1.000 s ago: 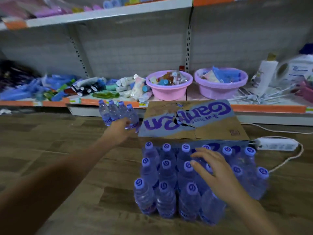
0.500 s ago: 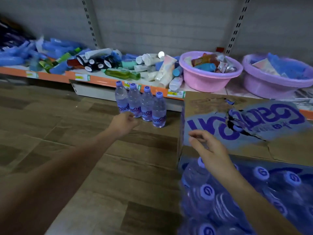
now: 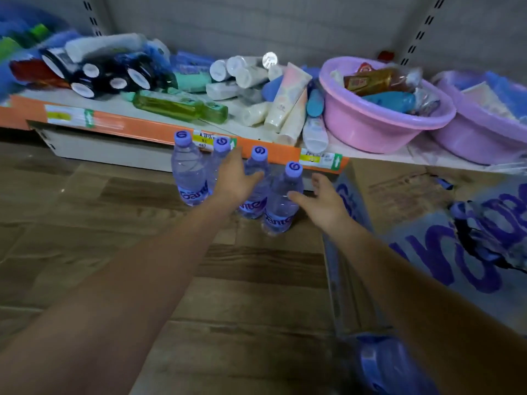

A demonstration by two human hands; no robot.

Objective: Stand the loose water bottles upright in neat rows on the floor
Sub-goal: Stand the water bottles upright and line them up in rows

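Four clear water bottles with purple caps stand upright in a row on the wooden floor, close to the shelf base: the first bottle [image 3: 188, 172], the second [image 3: 222, 143], the third [image 3: 258, 155] and the fourth [image 3: 281, 201], which sits a little nearer to me. My left hand [image 3: 235, 182] reaches in with straight fingers and lies against the second and third bottles. My right hand [image 3: 323, 201] is spread open just right of the fourth bottle, its thumb at that bottle's side. A wrapped pack of more bottles [image 3: 393, 363] shows at the lower right edge.
A torn cardboard box [image 3: 413, 195] with purple lettering stands right of the row. Behind is a low shelf with an orange edge [image 3: 137, 129], strewn with tubes and bottles, plus a pink basin [image 3: 370, 124] and a lilac basin [image 3: 470, 141]. Bare wooden floor [image 3: 114, 223] lies left.
My view has closed in on the row of four bottles. My right hand left the wrapped pack and came across to the fourth bottle. My left hand reached forward onto the middle bottles.
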